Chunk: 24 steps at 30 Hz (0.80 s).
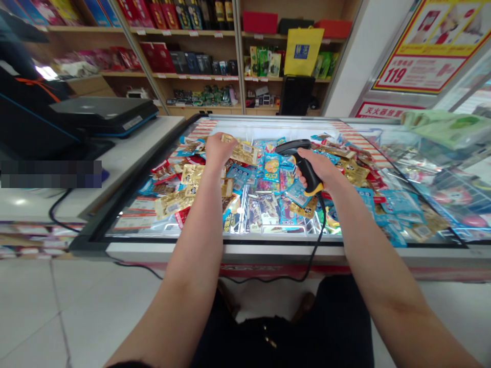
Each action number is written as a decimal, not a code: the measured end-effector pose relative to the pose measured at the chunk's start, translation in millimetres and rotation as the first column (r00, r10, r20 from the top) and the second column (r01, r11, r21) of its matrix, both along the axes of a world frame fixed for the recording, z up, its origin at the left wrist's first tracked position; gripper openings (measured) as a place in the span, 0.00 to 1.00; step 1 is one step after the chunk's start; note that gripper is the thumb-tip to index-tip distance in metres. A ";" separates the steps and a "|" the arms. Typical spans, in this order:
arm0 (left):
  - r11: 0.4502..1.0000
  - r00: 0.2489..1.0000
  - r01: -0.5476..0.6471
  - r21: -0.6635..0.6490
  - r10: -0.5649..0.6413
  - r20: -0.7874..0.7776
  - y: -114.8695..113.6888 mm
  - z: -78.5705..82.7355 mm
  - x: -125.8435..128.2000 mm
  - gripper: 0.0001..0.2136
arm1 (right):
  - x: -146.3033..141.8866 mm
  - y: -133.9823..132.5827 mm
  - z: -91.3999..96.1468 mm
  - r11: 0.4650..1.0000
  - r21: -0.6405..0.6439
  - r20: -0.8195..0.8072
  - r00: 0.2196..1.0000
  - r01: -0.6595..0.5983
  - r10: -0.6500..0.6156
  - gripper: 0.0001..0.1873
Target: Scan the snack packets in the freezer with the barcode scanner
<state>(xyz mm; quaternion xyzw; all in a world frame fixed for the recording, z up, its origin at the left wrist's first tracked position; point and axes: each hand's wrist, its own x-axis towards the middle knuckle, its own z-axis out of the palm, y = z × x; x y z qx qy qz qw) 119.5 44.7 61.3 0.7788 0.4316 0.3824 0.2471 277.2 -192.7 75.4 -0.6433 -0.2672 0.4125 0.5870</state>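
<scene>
My left hand (219, 149) is closed on a gold snack packet (244, 152), pinched at its left end, with a white barcode label facing up. In my right hand (316, 166) is a black and yellow barcode scanner (307, 168), gripped by its handle. Its head points left toward the gold packet, with a gap between them. From its base a black cable (320, 235) hangs over the freezer's front edge. Beneath both hands, gold, blue and red packets lie in piles on the freezer's glass top (134, 217). More blue packets (271, 166) show between the hands.
A counter (153, 135) with a black scale (105, 113) stands at the left. Stocked shelves (184, 31) line the back, with a yellow bag (303, 51) in front. On the freezer's right end rests a pale green bag (441, 128). The freezer's front rim (284, 249) is close to my body.
</scene>
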 end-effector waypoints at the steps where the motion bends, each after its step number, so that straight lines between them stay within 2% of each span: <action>1: 0.999 0.999 -0.046 0.012 0.046 -0.002 4.1 3.0 -7.5 0.15 | 0.6 0.3 -0.5 1.000 -0.005 -0.007 1.000 0.005 -0.005 0.18; 5: 0.947 0.946 -0.318 0.039 0.319 -0.048 8.0 12.0 -33.4 0.24 | 3.0 1.1 -1.6 0.999 -0.007 -0.011 0.999 0.033 -0.033 0.19; 7: 0.926 0.920 -0.372 0.057 0.376 -0.113 3.4 13.7 -39.6 0.30 | 3.8 1.2 -2.1 0.999 -0.004 -0.008 0.999 0.043 -0.043 0.19; 10: 0.960 0.916 -0.276 0.047 0.278 -0.290 -3.9 11.5 -39.4 0.36 | 4.0 1.1 -2.9 0.999 -0.012 -0.006 0.999 0.047 -0.047 0.19; 13: 0.978 0.892 -0.207 0.005 0.190 -0.410 -6.4 6.7 -33.7 0.38 | 4.0 0.4 -2.9 0.999 -0.015 0.001 0.999 0.051 -0.051 0.18; 15: 0.977 0.890 -0.214 0.023 0.204 -0.408 -7.2 4.2 -29.1 0.35 | 5.2 -0.7 -2.1 0.998 -0.012 0.000 0.998 0.056 -0.056 0.17; 19: 0.969 0.903 -0.204 0.140 0.242 -0.356 -16.9 2.7 -13.9 0.28 | 13.4 -6.9 2.1 0.997 -0.010 0.007 0.997 0.071 -0.071 0.16; 24: 0.976 0.905 0.008 0.219 0.087 -0.417 -49.0 -1.9 25.5 0.22 | 31.0 -23.2 9.2 0.993 -0.019 0.028 0.993 0.119 -0.119 0.15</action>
